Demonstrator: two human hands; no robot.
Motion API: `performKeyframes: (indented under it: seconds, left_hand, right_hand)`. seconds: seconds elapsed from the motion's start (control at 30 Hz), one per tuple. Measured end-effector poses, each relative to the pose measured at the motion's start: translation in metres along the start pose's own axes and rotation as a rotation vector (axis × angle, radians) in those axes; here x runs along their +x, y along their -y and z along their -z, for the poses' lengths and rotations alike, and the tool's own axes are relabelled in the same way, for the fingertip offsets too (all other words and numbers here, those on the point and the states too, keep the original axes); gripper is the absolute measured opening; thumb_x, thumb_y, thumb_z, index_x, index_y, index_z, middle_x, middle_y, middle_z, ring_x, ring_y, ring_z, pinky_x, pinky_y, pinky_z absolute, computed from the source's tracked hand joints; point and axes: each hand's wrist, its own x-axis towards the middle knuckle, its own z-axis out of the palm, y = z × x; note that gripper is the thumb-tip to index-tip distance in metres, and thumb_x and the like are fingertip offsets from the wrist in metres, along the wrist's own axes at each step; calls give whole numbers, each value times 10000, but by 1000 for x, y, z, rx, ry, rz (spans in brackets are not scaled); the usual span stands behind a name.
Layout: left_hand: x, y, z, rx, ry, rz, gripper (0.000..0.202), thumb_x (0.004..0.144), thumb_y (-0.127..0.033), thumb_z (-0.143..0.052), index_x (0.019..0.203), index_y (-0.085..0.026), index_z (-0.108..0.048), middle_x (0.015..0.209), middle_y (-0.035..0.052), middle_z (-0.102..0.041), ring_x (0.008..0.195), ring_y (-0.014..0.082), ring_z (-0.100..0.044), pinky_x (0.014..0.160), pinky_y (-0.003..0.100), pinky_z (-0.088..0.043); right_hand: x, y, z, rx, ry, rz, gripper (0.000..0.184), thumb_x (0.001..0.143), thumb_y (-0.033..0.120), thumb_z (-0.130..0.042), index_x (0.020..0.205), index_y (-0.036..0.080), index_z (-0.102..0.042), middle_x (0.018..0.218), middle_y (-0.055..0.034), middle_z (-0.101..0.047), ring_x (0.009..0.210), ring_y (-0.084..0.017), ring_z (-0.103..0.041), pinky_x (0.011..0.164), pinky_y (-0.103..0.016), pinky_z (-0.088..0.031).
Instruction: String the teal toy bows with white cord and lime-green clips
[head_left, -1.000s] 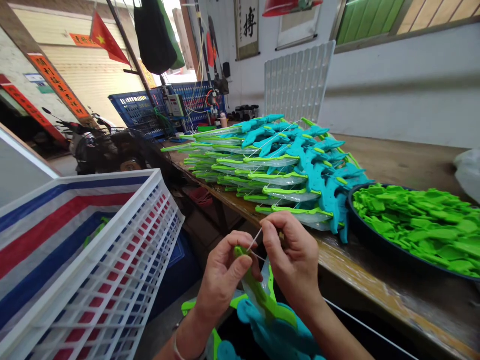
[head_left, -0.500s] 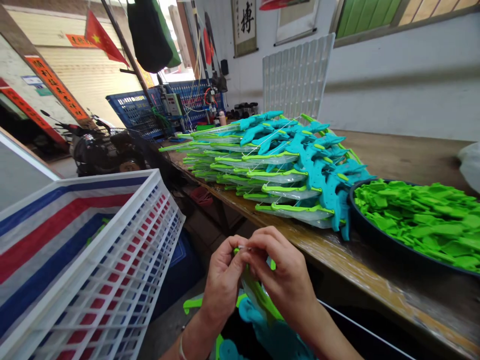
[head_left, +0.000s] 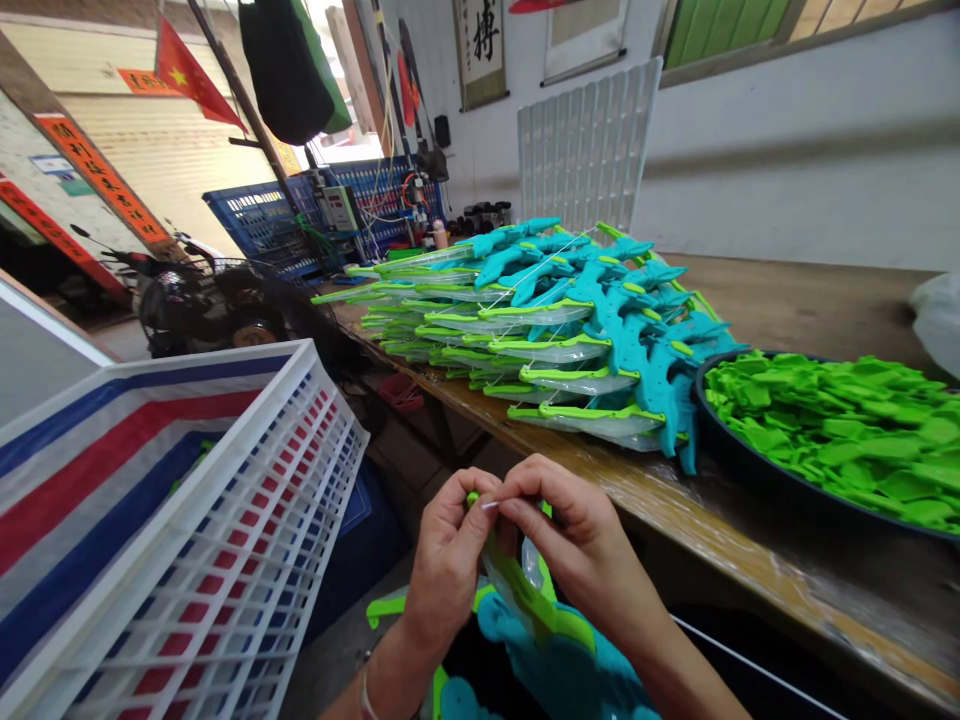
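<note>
My left hand pinches the tip of a bright green strip edged with clear film, part of a turquoise plastic body low in front of me. Close beside it, my right hand has thumb and forefinger closed on a thin white string, whose short end shows at the green tip. Both hands' fingertips almost meet there. Another green arm sticks out to the left below my left wrist. The lower part of the turquoise body is cut off by the frame edge.
On the wooden table lies a stack of turquoise and green pieces with clear film and strings. A dark round tub of green parts stands to its right. A white lattice crate with a striped lining is at my left.
My right hand has drawn slightly rightward, and the white string end now shows between the fingertips. My left hand stays nearly in place. The view has shifted a little.
</note>
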Motion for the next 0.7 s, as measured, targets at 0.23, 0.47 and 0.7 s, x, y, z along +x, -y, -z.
performKeyframes:
  seconds: [0.23,0.47,0.7]
  left_hand:
    - [-2,-2,-1,44,-40,6,226,909,-388,-738,878,-174,-674,835,27,-631,772,162,-559,740,253,-460]
    - [-2,-2,1,55,-61,4,248,900,-412,-743,867,-174,-679,833,32,-611,784,175,-542,749,264,-454]
    - [-2,-9,2,-143,47,47,150,912,-318,-736,877,-178,-697,887,27,-588,848,160,-544,783,240,-468]
  right_hand:
    - [1,7,3,-33,81,-12,160,1026,184,-572,889,195,-656,833,4,-606,736,-118,-593,655,-213,-459]
    - [-8,9,-3,-225,22,127,122,980,117,-617,915,210,-661,869,-9,-628,803,-141,-596,687,-230,-467]
    - [-12,0,-18,-133,-153,129,160,980,126,-595,845,198,-639,835,-8,-624,773,-137,-610,680,-241,-480]
